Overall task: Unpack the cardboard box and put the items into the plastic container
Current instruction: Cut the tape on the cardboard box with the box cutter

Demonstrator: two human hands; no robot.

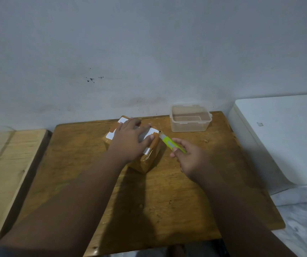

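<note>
While the box is still taped shut, a person braces it and brings a cutter to its corner.

Box: the cardboard box [130,145] sits near the middle of the wooden table [167,191], wrapped in brown tape, with a white label [149,133] on top.

Left hand: the left hand [130,143] lies flat on the box top, fingers spread wide and pressing down on the label; it pins the box rather than gripping it.

Right hand: the right hand [189,158] is curled closed around the rear of a lime-green cutter [170,143], thumb along its side.

Cutter: its front end points at the box's upper right corner, at or just beside the taped edge; the blade is too small to make out.

Container: the clear plastic container [190,118] stands open and empty at the table's far right, near the box but apart from it.

Step in hand: opening the box, judged from the tape still being whole; nothing is unpacked yet.

Next move: likely a shallow slit along the tape seam, with the left fingers kept off the cutter's path and the box held firm so it does not slide.

Surroundings: a paler wooden board [6,173] lies to the left, a white appliance [282,136] to the right.
</note>
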